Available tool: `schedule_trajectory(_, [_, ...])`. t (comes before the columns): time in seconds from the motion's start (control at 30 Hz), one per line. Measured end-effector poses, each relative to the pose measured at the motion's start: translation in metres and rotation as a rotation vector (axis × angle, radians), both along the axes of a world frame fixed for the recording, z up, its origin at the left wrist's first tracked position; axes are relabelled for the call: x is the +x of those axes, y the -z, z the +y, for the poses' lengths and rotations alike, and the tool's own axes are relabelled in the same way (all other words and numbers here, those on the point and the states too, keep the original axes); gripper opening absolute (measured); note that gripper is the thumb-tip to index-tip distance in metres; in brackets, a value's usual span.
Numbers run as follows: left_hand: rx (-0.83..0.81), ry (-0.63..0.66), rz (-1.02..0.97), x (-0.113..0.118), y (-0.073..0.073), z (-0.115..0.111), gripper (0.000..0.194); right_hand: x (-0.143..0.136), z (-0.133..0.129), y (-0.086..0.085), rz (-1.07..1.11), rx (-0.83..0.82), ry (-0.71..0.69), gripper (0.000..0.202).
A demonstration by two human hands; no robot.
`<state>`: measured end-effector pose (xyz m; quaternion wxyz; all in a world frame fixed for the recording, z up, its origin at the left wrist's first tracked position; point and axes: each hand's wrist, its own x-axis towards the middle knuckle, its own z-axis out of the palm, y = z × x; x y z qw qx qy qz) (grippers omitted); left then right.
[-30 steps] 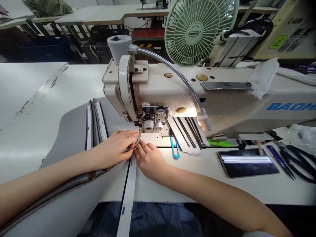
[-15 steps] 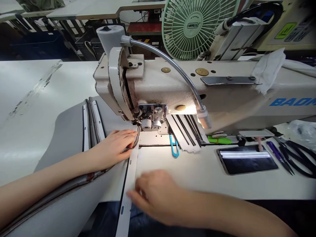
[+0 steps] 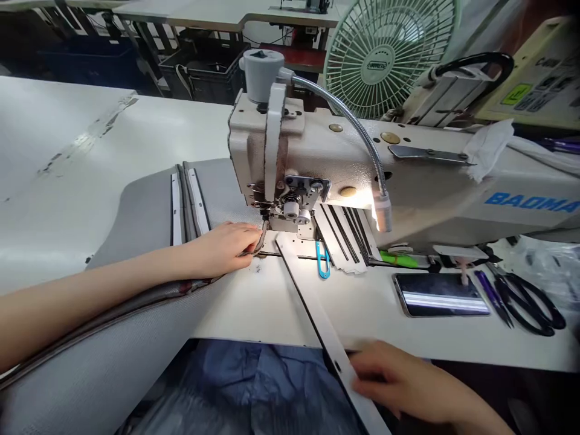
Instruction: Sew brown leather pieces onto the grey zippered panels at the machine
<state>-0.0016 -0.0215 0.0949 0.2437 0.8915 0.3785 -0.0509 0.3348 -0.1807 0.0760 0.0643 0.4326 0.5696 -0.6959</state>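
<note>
Well, from where I stand, the left hand (image 3: 231, 244) has its fingers bunched narrow over the right edge of the grey fabric (image 3: 154, 199), gripping that edge just on the near side of the sewing machine's (image 3: 335, 157) needle; the right hand (image 3: 389, 377), at the near right, has thumb and fingers drawn together at the right edge of a white strip (image 3: 327, 332), seemingly pinching it, though blur keeps me from telling how firmly; the strip lies to the right of the fabric and apart from it, over the table (image 3: 263, 302) and out past its near edge above the person's lap (image 3: 254, 386).

To do this well, I'd judge, the left hand should hold the fabric edge steady so it doesn't creep, while the right carries the strip flat, without twist or kink; a grip so far down leaves the far tip free to wag toward the blue snips (image 3: 323, 260), so small, slow wrist turns should serve best.

Its long axis runs slantwise, far left to near right; the far tip points toward the machine, at the metal plate (image 3: 306, 249); the near end passes out of sight; a dark border follows its left side.
</note>
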Motion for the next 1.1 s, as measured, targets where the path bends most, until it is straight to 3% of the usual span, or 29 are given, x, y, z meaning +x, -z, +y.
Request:
schedule_trajectory(0.1, [0.005, -0.004, -0.037, -0.001, 0.002, 0.001, 0.013, 0.024, -0.010, -0.018, 0.046, 0.223, -0.078, 0.041])
schedule_trajectory(0.2, [0.001, -0.001, -0.070, -0.002, 0.005, 0.002, 0.013, 0.016, 0.000, -0.023, 0.187, 0.492, 0.049, 0.051])
schedule_trajectory(0.27, [-0.004, 0.000, -0.061, -0.002, 0.006, 0.002, 0.013, -0.003, 0.019, -0.014, 0.202, 0.711, 0.141, 0.051])
schedule_trajectory(0.33, [-0.001, 0.000, -0.053, -0.003, 0.006, 0.001, 0.013, -0.034, 0.044, 0.003, 0.062, 1.096, 0.194, 0.039])
schedule_trajectory(0.37, [0.002, 0.001, -0.054, -0.002, 0.006, 0.001, 0.012, -0.052, 0.056, 0.013, -0.044, 1.300, 0.147, 0.038])
schedule_trajectory(0.43, [0.006, -0.001, -0.058, -0.002, 0.004, 0.001, 0.011, -0.091, 0.074, 0.033, -0.209, 1.588, -0.120, 0.039])
schedule_trajectory(0.53, [0.005, -0.006, -0.064, -0.002, 0.003, 0.000, 0.010, -0.138, 0.086, 0.054, -0.227, 1.637, -0.251, 0.034])
schedule_trajectory(0.63, [0.004, -0.014, -0.064, -0.002, 0.002, 0.000, 0.010, -0.161, 0.087, 0.062, -0.241, 1.702, -0.325, 0.034])
schedule_trajectory(0.73, [0.007, -0.023, -0.056, -0.002, 0.003, -0.001, 0.011, -0.169, 0.090, 0.065, -0.314, 1.830, -0.356, 0.035])
schedule_trajectory(0.9, [-0.006, -0.036, -0.032, -0.001, 0.004, -0.002, 0.013, -0.171, 0.091, 0.071, -0.320, 1.989, -0.203, 0.035])
schedule_trajectory(1.1, [-0.014, -0.030, 0.004, 0.001, 0.007, -0.003, 0.013, -0.169, 0.087, 0.070, -0.301, 2.002, -0.167, 0.036])
